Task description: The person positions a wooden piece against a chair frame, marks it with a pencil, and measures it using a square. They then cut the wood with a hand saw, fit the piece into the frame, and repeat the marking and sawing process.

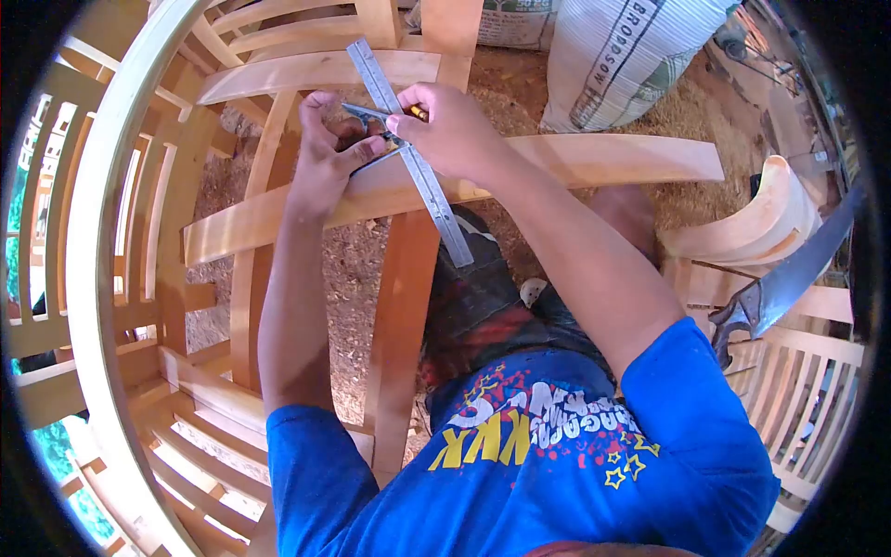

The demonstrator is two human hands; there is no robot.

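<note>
A combination square with a long steel rule [427, 190] is held up above a curved wooden slat [603, 160]. My left hand [327, 158] pinches the dark head of the square with thumb and fingers. From the other side, my right hand [453, 135] grips the square near where the rule meets the head, thumb pressed in. A small yellow and black piece [419, 112] pokes out among the right fingers; its kind is not clear. Under both hands the slat lies across upright wooden pieces. The fingertips partly hide the square's head.
A handsaw [789, 269] rests at the right near a curved wooden part [756, 223] and a slatted panel [807, 399]. Slatted wooden frames [93, 232] crowd the left. A white printed sack [617, 65] stands on the shaving-covered floor at the top.
</note>
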